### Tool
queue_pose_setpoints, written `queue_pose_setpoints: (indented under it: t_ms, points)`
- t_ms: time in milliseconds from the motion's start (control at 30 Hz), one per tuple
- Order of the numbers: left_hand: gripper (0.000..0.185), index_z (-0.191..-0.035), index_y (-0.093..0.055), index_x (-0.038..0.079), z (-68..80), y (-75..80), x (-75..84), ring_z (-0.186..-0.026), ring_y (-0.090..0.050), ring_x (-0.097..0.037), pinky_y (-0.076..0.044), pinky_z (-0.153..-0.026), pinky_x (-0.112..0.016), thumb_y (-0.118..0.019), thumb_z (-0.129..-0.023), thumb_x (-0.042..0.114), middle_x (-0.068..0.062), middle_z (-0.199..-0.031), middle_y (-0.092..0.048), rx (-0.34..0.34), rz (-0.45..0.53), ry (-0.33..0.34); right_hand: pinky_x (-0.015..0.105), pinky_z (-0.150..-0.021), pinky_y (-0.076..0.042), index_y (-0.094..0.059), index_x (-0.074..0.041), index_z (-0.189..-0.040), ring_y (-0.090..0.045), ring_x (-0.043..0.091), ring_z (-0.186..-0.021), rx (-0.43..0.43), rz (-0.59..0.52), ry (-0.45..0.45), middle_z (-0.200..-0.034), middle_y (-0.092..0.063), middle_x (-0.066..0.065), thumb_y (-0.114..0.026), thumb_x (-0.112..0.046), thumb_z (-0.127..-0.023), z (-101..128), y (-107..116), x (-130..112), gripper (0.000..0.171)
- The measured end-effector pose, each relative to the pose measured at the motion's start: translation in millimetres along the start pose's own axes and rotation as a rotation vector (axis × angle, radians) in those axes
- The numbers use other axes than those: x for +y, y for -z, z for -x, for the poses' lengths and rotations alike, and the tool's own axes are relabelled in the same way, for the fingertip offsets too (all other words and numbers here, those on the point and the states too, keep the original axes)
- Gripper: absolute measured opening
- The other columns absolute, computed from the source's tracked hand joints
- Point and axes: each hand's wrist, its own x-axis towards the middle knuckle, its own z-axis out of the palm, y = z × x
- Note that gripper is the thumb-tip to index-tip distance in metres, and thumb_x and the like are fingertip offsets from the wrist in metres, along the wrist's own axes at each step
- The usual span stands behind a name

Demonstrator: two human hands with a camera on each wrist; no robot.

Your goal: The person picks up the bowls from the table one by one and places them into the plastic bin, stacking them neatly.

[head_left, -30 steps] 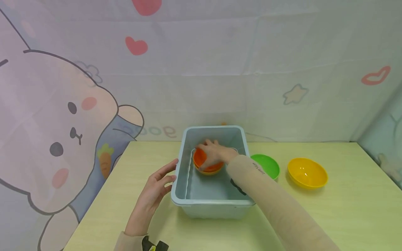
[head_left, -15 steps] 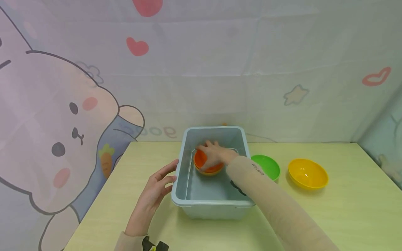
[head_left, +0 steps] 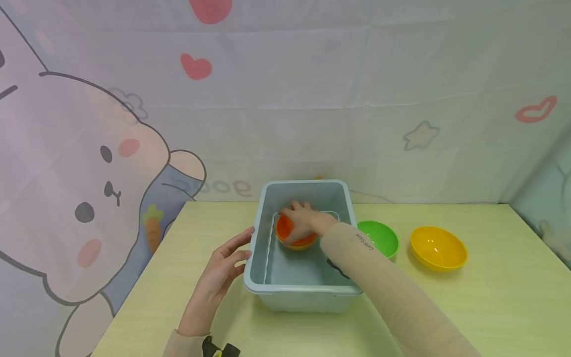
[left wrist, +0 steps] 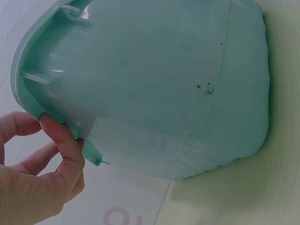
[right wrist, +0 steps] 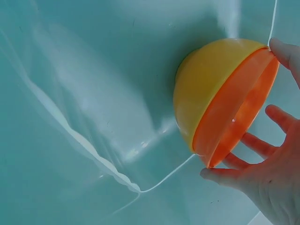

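An orange bowl (right wrist: 229,112) sits nested in a yellow bowl (right wrist: 204,84) inside the grey-blue plastic bin (head_left: 303,288). My right hand (head_left: 303,220) reaches down into the bin and holds the orange bowl, its fingers spread across the rim; the right wrist view shows fingertips at both ends of that rim. At the bin's left side is my left hand (head_left: 218,270), fingers lightly bent. In the left wrist view its fingers (left wrist: 63,140) touch the bin's outer rim, without wrapping round it.
A green bowl (head_left: 379,237) stands just right of the bin, partly hidden by the right sleeve (head_left: 379,272). Farther right is another yellow bowl (head_left: 438,248). The pale wooden table (head_left: 504,297) ends at a printed cloth (head_left: 285,99) behind the bin.
Both hands stay in place and the nested bowls lie where they were. Only a very slight shift of the whole head view shows.
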Motion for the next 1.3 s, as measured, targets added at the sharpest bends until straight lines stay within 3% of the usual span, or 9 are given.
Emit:
queue_pose_setpoints:
  t_ms: [367, 767, 1033, 1300]
  points:
    - [0.055, -0.144, -0.044, 0.006, 0.3, -0.4, 0.4, -0.100, -0.058, -0.010, -0.050, -0.085, -0.027, -0.055, -0.090, 0.003, -0.007, -0.135, -0.049, 0.003, 0.009, -0.001, 0.060, -0.112, -0.027, -0.028, -0.030, -0.151, -0.023, 0.038, -0.141, -0.034, 0.014, -0.039, -0.159, -0.014, 0.010, -0.068, -0.050, -0.080, 2, 0, -1, 0.084]
    - [0.054, -0.143, -0.044, 0.005, -0.7, -0.9, -0.4, -0.102, -0.058, -0.010, -0.050, -0.086, -0.028, -0.055, -0.090, 0.002, -0.006, -0.134, -0.050, 0.006, 0.013, -0.001, 0.062, -0.110, -0.028, -0.027, -0.032, -0.151, -0.020, 0.040, -0.143, -0.034, -0.004, -0.044, -0.160, -0.012, 0.010, -0.066, -0.052, -0.080, 3, 1, 0, 0.083]
    - [0.055, -0.144, -0.044, 0.006, 0.4, -0.8, 1.5, -0.102, -0.058, -0.011, -0.050, -0.086, -0.027, -0.055, -0.090, 0.004, -0.009, -0.136, -0.048, 0.007, 0.004, 0.006, 0.064, -0.107, -0.030, -0.028, -0.028, -0.151, -0.020, 0.044, -0.143, -0.030, -0.025, 0.000, -0.159, -0.013, 0.012, -0.065, -0.050, -0.081, 3, 7, 2, 0.081]
    - [0.054, -0.144, -0.044, 0.007, -1.3, -2.3, 0.6, -0.104, -0.057, -0.011, -0.050, -0.087, -0.028, -0.054, -0.091, 0.003, -0.011, -0.140, -0.045, 0.012, 0.001, 0.010, 0.065, -0.110, -0.026, -0.023, -0.029, -0.153, -0.016, 0.041, -0.146, -0.028, -0.052, 0.010, -0.161, -0.012, 0.011, -0.063, -0.048, -0.086, 4, 13, 5, 0.080]
